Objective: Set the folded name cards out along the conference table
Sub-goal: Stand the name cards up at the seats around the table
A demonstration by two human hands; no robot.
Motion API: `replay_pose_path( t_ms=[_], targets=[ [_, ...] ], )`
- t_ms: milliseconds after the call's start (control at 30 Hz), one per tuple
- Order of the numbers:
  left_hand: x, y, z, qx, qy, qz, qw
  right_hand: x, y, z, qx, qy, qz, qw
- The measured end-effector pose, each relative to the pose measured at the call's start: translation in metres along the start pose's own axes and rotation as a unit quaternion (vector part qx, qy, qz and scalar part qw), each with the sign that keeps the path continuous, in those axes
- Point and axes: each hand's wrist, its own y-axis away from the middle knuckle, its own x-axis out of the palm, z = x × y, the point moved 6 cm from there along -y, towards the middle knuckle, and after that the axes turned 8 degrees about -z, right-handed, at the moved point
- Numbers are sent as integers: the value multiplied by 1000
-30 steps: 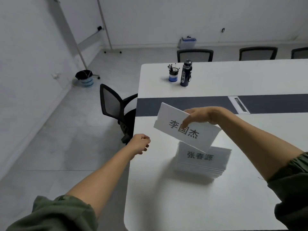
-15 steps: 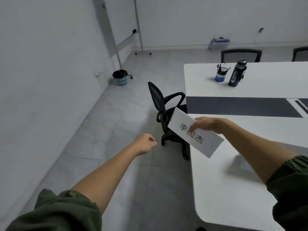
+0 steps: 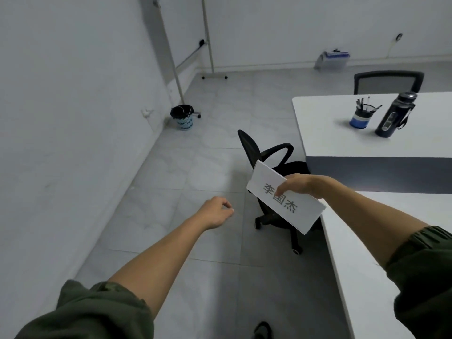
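Head view: black chair (image 3: 248,146), perhaps touching table (image 3: 322,123), behind held name card (image 3: 297,211).

1. Black swivel office chair (image 3: 291,167) with looped armrests, standing on castors on the grey tiled floor (image 3: 195,167).
2. Blue cylindrical pen cup (image 3: 360,117) holding dark pens, just beside an upright dark navy water bottle (image 3: 393,116).
3. Blue perforated waste bin (image 3: 183,118) with a black liner, near the left wall.

The left sleeve (image 3: 93,311) and right sleeve (image 3: 425,277) are dark olive green, bunched at gathered cuffs. The left hand (image 3: 215,212) and right hand (image 3: 297,185) are bare.
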Motion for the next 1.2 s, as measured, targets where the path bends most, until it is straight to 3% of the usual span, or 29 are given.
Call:
replay_pose_path(
  t_ms=[167,500,700,933,1200],
  targets=[
    [-50,-71,-4,22,3,-19,1000,-27,-52,38,6,-22,-24,999],
    [-89,-227,-33,109,-30,54,992,-79,-153,53,88,-85,-95,988],
    [-110,-334,-87,204,-81,108,970,-112,-188,56,130,-129,-163,969],
    [-43,-396,-186,320,-128,213,914,-159,-182,-16,226,-200,-233,924],
    [41,-426,-280,388,-207,280,854,-203,-180,-110,285,-254,-266,885]
  ],
)
